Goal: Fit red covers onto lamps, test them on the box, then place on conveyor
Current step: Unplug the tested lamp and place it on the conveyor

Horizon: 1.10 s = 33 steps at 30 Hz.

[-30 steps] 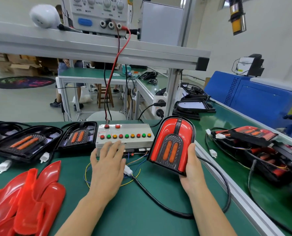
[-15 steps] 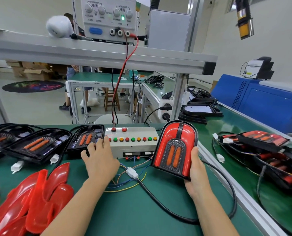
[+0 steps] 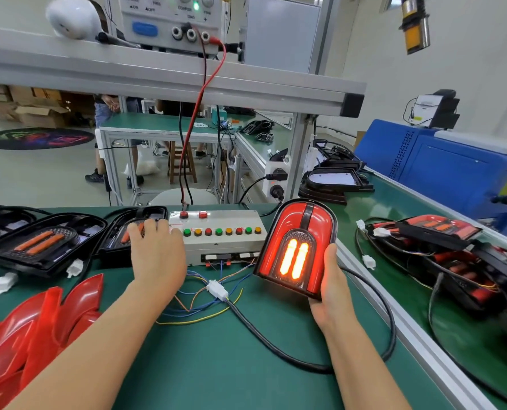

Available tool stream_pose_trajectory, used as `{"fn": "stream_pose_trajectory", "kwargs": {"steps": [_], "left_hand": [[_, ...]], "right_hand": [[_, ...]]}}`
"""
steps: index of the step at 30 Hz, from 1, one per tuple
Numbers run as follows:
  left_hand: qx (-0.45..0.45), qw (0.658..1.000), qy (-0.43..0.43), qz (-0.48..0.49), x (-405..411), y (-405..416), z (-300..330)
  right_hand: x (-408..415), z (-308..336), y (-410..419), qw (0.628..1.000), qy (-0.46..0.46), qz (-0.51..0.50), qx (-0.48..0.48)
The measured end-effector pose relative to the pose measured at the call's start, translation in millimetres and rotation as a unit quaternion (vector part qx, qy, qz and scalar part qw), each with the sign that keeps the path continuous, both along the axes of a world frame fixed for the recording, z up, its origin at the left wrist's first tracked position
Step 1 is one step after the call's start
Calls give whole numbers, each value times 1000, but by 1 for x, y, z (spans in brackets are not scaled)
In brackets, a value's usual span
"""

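A: Hands?
B: Right hand (image 3: pixel 332 294) grips the lamp (image 3: pixel 298 247) upright, bars lit. Left hand (image 3: pixel 157 250), fingers extended, presses the test box (image 3: pixel 231 247) at its left end.
A: Writing?
B: Power supply (image 3: pixel 172 19) reads "COARSE", "OFF".

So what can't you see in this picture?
Head view only:
- Which button the left hand presses: its fingers cover that end of the box.
- The lamp's back: faces away, held by the right hand.
- Red covers: cut off by the left edge.
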<state>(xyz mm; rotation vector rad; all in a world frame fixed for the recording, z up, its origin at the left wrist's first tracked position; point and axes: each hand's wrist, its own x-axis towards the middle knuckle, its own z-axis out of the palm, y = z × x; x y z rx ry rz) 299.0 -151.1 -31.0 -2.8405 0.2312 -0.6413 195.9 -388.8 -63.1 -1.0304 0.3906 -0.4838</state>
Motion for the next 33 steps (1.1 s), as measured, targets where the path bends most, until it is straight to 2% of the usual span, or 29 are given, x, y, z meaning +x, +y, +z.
{"fn": "stream_pose_trajectory", "kwargs": {"steps": [5,14,22,29,33], "left_hand": [[-52,999,-1,15,-2,-3,-8],[-81,996,-13,21,-7,-3,-9],[-143,989,23,23,-16,-14,-14],[-194,974,60,-103,-33,-74,-18],[-192,970,99,-114,-30,-95,-15]], "right_hand": [[-1,0,-2,1000,7,-10,14],[0,-2,-3,1000,7,-7,18],[2,-1,-2,1000,6,3,20],[3,-4,-5,1000,1,9,22],[2,-6,-9,1000,-1,13,23]]}}
